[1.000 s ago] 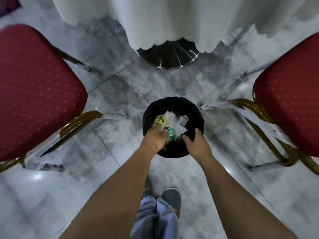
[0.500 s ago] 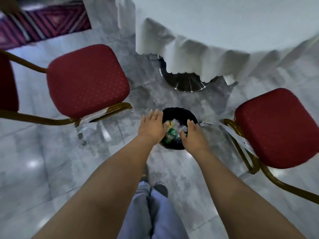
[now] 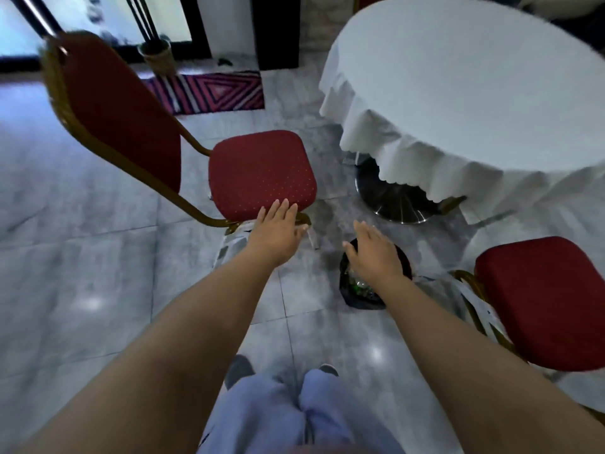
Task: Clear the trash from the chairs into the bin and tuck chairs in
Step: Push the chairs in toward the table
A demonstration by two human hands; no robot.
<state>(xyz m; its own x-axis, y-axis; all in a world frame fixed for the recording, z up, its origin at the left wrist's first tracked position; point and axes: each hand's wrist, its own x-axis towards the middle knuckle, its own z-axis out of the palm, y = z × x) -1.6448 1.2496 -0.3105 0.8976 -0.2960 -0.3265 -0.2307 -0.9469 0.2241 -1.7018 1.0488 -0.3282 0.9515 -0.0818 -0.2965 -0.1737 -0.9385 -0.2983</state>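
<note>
The left chair [image 3: 262, 173], red dotted cushion on a gold frame, stands left of the cloth-draped counter [image 3: 474, 93], its seat facing that counter and its backrest away; the right chair [image 3: 543, 299] sits near the frame's right edge. Between them on the floor stands the small black-lined bin [image 3: 360, 298], upright with trash inside. Both hands are spread and hold nothing: the left hand [image 3: 276, 234] before the left chair's seat edge, the right hand [image 3: 375, 253] over the bin.

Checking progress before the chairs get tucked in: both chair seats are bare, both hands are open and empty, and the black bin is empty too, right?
Not quite. In the head view the black bin holds trash; the rest stands.
</note>
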